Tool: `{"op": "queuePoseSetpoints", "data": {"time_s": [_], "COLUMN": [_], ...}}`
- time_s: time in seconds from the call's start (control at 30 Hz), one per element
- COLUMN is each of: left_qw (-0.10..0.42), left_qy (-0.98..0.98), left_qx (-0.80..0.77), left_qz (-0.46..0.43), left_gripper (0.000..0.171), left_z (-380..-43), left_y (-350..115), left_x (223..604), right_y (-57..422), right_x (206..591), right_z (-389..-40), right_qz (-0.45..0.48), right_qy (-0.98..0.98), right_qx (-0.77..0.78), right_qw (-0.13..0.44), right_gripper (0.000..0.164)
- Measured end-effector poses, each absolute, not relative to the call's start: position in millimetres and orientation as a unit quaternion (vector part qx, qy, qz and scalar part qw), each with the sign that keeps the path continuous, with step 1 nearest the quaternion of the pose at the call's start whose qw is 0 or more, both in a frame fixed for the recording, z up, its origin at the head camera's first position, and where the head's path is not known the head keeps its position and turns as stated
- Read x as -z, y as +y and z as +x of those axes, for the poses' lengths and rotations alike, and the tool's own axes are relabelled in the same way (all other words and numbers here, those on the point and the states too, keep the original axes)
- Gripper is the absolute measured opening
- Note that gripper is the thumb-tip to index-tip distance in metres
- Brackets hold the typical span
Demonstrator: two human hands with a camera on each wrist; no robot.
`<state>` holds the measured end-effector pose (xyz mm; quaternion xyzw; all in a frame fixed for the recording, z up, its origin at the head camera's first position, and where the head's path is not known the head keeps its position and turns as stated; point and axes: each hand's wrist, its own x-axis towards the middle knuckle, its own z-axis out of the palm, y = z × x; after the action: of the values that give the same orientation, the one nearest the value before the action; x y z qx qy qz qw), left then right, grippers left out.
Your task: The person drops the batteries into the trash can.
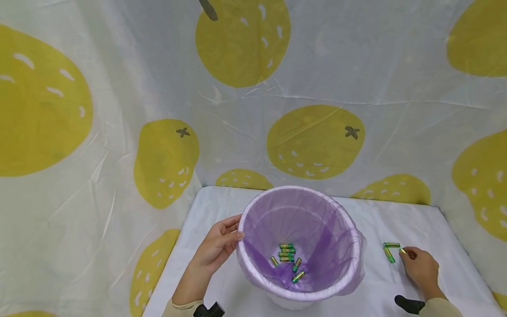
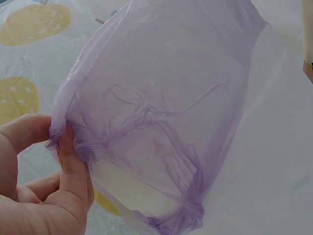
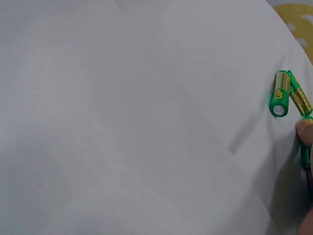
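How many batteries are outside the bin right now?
3: one battery lies crosswise on the white cloth, a second slants beside it, and the right hand pinches a third. The bin or hand could hide more.

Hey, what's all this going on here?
A person's left hand grips the rim of a bin lined with a purple bag; several green-and-gold batteries lie inside. Off to the right, the right hand pinches another battery, while two more batteries lie close by on the white-covered table.
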<state>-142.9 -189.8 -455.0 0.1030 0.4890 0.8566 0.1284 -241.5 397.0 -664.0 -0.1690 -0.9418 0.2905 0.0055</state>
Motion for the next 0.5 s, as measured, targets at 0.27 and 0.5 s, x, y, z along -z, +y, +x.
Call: {"op": "queuePoseSetpoints", "data": {"time_s": [0.27,0.5], "left_qw": [0.129,0.128], "left_qy": [0.491,0.491], "left_qx": [-0.855,-0.855], "left_qz": [0.104,0.109], "left_gripper": [0.057,0.057], "left_z": [-142,-143], "left_y": [-190,-190], "left_x": [455,456], "right_y": [396,398], "right_x": [666,655], "right_z": [-238,-234], "right_qz": [-0.213,-0.203], "right_qy": [-0.922,-0.925], "right_qx": [-0.323,-0.319], "right_qw": [0.017,0.032], "right_gripper": [0.036,0.038]}}
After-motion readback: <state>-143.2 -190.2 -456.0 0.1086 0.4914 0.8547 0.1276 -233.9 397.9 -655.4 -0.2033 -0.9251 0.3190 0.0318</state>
